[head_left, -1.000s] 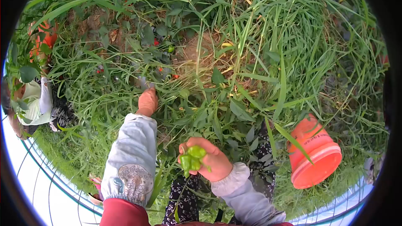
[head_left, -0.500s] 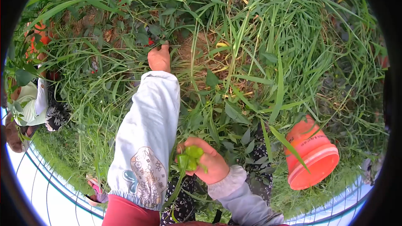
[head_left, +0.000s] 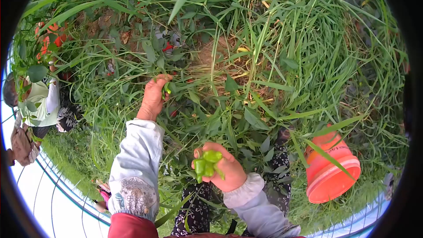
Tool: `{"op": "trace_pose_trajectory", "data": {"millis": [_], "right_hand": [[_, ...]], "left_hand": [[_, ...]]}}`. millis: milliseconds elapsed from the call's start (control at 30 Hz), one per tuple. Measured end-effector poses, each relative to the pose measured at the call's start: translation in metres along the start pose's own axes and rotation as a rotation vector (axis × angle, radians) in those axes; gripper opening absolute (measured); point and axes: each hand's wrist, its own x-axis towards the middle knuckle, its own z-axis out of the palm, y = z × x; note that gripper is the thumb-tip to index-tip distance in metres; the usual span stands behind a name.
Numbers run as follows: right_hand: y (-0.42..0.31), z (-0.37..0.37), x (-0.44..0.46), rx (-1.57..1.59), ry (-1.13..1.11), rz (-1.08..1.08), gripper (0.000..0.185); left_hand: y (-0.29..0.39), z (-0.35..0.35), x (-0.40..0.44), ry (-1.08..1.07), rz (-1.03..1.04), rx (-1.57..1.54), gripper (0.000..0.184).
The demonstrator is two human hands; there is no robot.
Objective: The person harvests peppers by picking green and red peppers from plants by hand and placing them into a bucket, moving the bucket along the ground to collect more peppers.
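Note:
My left hand [head_left: 154, 93], in a pale sleeve, is among the leaves left of centre. Its fingers are closed on a green pepper [head_left: 167, 89], partly hidden by them. Closer to my body, my right hand [head_left: 229, 172] is curled around several light-green peppers [head_left: 204, 166], which stick out past its thumb and fingers. Low pepper plants [head_left: 211, 123] with dark leaves grow between and around both hands. A red pepper [head_left: 168, 47] shows on the ground beyond my left hand.
An orange-red bucket [head_left: 328, 158] lies tipped at the right, its mouth towards me, with grass blades across it. Tall grass [head_left: 308, 48] fills the right and far side. At the left edge, a person [head_left: 46, 101] is near orange objects [head_left: 48, 39]; another person [head_left: 103, 194] is lower down.
My left hand has drawn back towards me and slightly left, and a green pepper now shows in its fingers. My right hand keeps its peppers, turned a little to show more of them.

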Motion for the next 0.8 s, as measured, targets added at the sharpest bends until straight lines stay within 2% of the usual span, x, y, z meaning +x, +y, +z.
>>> {"op": "trace_pose_trajectory", "data": {"millis": [67,167,200,367,433,500,633,667,733,767,800], "right_hand": [[0.001,-0.002,0.0,0.005,0.007,0.001,0.049],[0.002,-0.003,0.001,0.009,0.022,0.007,0.049],[0.002,-0.003,0.001,0.009,0.031,0.005,0.049],[0.003,-0.004,0.003,0.004,0.045,-0.003,0.049],[0.005,-0.005,0.004,0.005,0.046,0.001,0.049],[0.005,-0.005,0.005,0.002,0.058,0.003,0.049],[0.005,-0.011,0.005,0.046,0.014,-0.027,0.048],[0.005,-0.012,0.004,0.05,0.028,-0.035,0.049],[0.009,-0.016,0.004,0.065,0.044,-0.045,0.049],[0.009,-0.019,0.004,0.072,0.046,-0.046,0.049],[0.01,-0.021,0.004,0.077,0.047,-0.049,0.05]], "left_hand": [[-0.006,-0.007,0.001,-0.116,-0.015,0.129,0.014],[-0.011,0.011,-0.009,-0.156,-0.007,0.252,0.017],[-0.001,0.018,-0.014,-0.158,-0.062,0.266,0.017],[0.026,0.023,0.016,-0.282,-0.104,0.088,0.02],[0.027,0.03,0.043,-0.296,0.02,0.476,0.024],[0.019,0.033,0.083,-0.129,0.081,0.83,0.032],[0.015,0.022,0.142,0.279,0.392,1.182,0.038],[0.018,0.024,0.143,0.268,0.384,1.183,0.038],[0.026,0.024,0.142,0.423,0.285,1.007,0.037],[0.029,0.025,0.142,0.419,0.281,1.012,0.037],[0.032,0.027,0.142,0.373,0.254,0.852,0.038]]}}
